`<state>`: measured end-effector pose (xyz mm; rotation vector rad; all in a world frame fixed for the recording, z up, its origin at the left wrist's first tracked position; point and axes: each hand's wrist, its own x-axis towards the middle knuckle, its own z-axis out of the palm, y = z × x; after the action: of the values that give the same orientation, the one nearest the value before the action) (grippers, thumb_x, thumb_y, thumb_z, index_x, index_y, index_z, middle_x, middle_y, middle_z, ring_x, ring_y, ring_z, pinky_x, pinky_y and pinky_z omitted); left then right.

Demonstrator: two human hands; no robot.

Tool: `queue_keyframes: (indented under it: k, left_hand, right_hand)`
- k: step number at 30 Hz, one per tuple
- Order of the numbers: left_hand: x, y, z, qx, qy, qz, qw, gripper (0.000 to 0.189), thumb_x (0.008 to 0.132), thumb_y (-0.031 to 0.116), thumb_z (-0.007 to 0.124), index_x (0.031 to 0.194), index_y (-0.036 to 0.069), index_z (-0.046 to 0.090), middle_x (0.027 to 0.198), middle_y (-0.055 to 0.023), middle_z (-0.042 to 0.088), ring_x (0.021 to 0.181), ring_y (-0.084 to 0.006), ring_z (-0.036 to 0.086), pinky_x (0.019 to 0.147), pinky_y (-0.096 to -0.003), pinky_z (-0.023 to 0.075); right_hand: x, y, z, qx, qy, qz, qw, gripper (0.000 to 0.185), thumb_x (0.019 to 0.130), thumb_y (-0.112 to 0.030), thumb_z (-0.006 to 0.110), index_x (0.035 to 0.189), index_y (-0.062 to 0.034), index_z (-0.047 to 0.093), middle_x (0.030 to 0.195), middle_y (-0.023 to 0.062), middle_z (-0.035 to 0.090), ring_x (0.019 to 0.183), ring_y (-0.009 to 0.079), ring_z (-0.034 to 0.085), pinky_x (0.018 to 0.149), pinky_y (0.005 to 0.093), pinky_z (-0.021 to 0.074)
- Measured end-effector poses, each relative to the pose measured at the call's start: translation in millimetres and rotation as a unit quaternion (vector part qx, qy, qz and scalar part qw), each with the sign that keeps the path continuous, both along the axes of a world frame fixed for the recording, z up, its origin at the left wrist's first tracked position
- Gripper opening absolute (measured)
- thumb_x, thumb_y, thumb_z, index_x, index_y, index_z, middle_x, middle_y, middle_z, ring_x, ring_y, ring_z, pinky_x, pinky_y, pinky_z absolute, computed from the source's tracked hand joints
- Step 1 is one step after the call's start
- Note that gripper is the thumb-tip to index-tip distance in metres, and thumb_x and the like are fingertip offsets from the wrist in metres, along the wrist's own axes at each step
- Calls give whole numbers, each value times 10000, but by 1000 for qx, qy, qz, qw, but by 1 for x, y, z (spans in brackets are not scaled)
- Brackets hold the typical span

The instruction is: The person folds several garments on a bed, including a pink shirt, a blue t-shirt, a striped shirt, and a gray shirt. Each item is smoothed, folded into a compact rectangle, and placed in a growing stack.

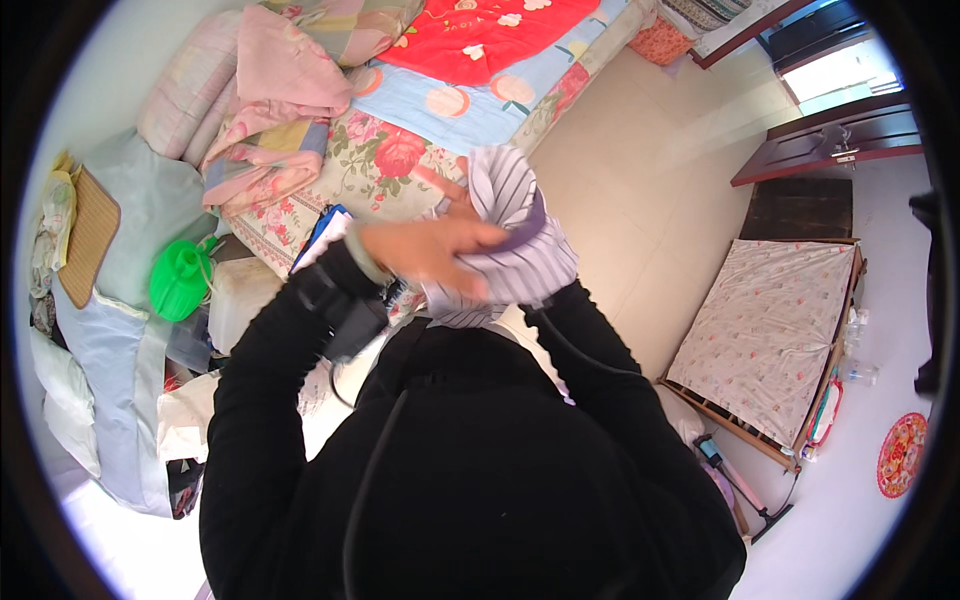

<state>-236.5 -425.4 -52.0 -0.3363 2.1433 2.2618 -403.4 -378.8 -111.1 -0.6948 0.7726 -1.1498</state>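
A white-and-lilac cloth with dark stripes and a purple band is bunched up in front of my chest. It wraps over my right hand and wrist, so only some outstretched fingers show past its far left side. Motion blurs my left hand, which reaches across from the left. Its fingers lie apart over the near left part of the cloth, by the purple band. Whether they pinch the fabric cannot be made out. Both forearms are in black sleeves, and a dark device is strapped at my left wrist.
Ahead is a bed with a floral sheet, a red blanket and a pink cloth. A green plastic jug stands left. To the right are a cloth-covered rack, a hand pump and a dark red door.
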Motion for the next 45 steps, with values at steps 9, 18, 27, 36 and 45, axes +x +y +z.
queue_keyframes:
  k: [9,18,27,36,45]
  left_hand:
    - [73,-38,17,168,-50,421,890,382,959,212,547,1241,-41,493,1169,-94,591,998,-121,589,853,-263,488]
    - [3,-37,71,98,187,327,921,696,783,249,767,1298,-36,396,1161,-65,560,1053,-119,550,917,-256,434]
    - [22,-4,17,-245,-166,96,950,1104,676,508,772,1411,-82,198,1317,-278,473,1216,-345,481,1014,-367,374]
    - [71,-18,33,98,185,400,892,657,930,492,507,1326,-26,423,1215,-156,580,1075,-272,586,949,-369,459]
    - [36,15,10,407,354,324,777,1008,813,755,407,1413,-45,271,1359,-208,460,1205,-318,504,1044,-415,381]
  right_hand:
    - [-139,21,68,-24,49,-304,951,216,928,-55,487,1142,-31,497,950,37,572,869,154,567,787,291,477]
    - [-34,-25,100,-331,603,-38,725,294,865,-259,640,1016,-14,581,861,106,617,861,205,610,730,327,476]
    - [-51,-84,170,-161,294,-31,942,128,908,-158,536,882,-43,585,592,14,551,488,87,524,472,221,406]
    - [-47,-88,89,-257,319,11,912,298,889,-144,586,1158,-29,530,1088,82,619,950,150,612,844,283,463]
    - [23,-1,41,-206,224,-8,953,256,857,-44,529,1095,17,601,1034,104,662,1031,158,605,895,276,444]
